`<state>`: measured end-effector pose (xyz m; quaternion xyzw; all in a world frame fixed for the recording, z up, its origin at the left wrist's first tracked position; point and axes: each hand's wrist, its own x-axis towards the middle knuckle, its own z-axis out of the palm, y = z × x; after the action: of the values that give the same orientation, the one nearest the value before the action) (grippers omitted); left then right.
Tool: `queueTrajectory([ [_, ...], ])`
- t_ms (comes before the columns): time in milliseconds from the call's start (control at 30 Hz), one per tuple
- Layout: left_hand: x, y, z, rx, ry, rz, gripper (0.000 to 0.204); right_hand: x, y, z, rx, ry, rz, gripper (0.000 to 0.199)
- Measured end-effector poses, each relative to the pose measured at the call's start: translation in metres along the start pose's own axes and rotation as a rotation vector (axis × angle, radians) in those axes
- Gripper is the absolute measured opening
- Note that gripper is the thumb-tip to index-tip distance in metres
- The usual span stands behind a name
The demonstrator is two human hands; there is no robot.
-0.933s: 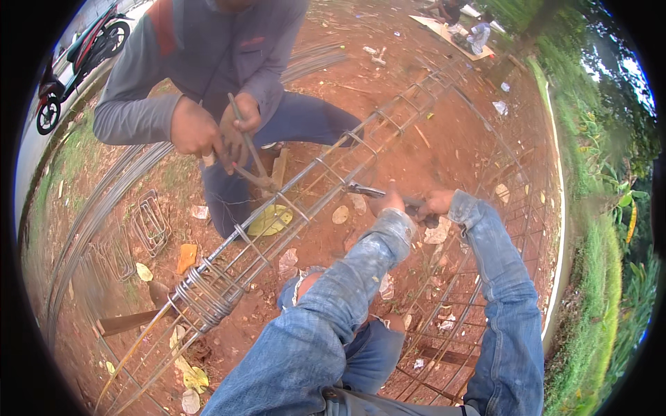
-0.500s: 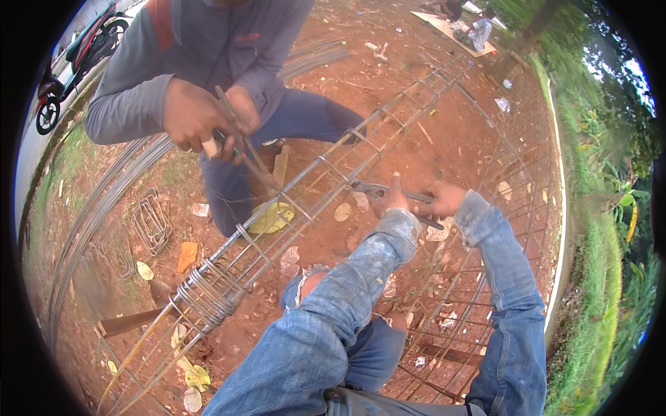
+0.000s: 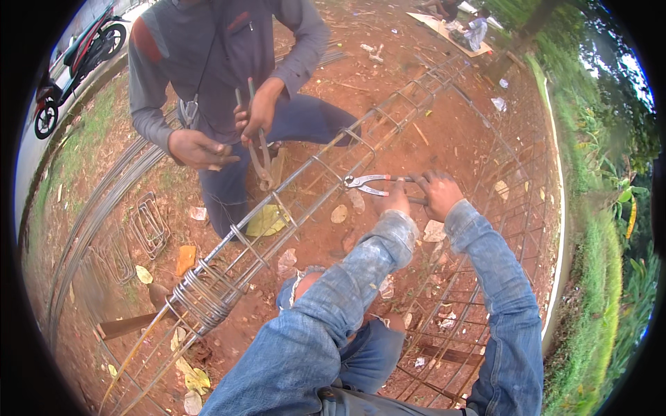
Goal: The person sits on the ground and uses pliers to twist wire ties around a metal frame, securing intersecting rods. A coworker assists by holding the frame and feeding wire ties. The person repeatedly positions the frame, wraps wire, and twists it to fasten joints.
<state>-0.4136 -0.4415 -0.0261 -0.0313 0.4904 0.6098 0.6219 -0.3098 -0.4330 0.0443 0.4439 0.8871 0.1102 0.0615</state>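
A pair of tying pincers (image 3: 371, 182) has its jaws at a crossing of the steel rebar cage (image 3: 303, 211), on the side nearest me. My left hand (image 3: 394, 199) is closed about the pincers' handles close behind the jaws. Farther back along the same handles, my right hand (image 3: 440, 195) grips their ends. The handles stand a little apart. Any tie wire in the jaws is too small to make out. Across the cage kneels a co-worker, whose hand (image 3: 261, 114) holds another pair of pincers (image 3: 261, 163) pointing down; their other hand (image 3: 202, 150) is held out beside it.
Bunched stirrup rings (image 3: 205, 297) sit around the cage's near left end. Long rods (image 3: 104, 208) and loose stirrups (image 3: 149, 223) lie at left. More rebar mesh (image 3: 451, 326) lies on my right. Leaves and litter dot the red soil. A motorbike (image 3: 83, 59) stands far left.
The pincers have turned, their handles now more level and spread wider, with my right hand shifted up slightly. The co-worker has leaned back, their hands now apart and their pincers more upright.
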Motion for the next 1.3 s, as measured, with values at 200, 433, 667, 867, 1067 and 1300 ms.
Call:
queueTrajectory([
  [200,-0.010,0.004,0.006,0.195,0.008,0.026,0.027,0.014,0.031,0.028,0.061,-0.024,-0.002,0.062],
  [433,0.043,-0.032,-0.004,0.138,-0.153,0.199,0.031,0.039,0.033,0.030,0.169,0.002,-0.080,0.057],
  [667,0.037,-0.027,0.000,0.036,-0.200,0.084,0.039,0.046,0.045,0.036,0.213,0.001,-0.124,0.058],
  [867,-0.010,-0.001,0.006,-0.006,-0.025,0.040,0.055,0.028,0.027,-0.014,0.408,-0.265,-0.048,0.049],
  [1067,-0.034,0.016,0.004,-0.003,0.219,-0.073,0.066,0.027,0.039,-0.018,1.124,-0.994,0.363,0.040],
  [1300,0.013,0.017,-0.005,0.163,0.210,-0.058,0.053,0.003,0.046,0.013,0.984,-0.861,0.391,0.045],
])
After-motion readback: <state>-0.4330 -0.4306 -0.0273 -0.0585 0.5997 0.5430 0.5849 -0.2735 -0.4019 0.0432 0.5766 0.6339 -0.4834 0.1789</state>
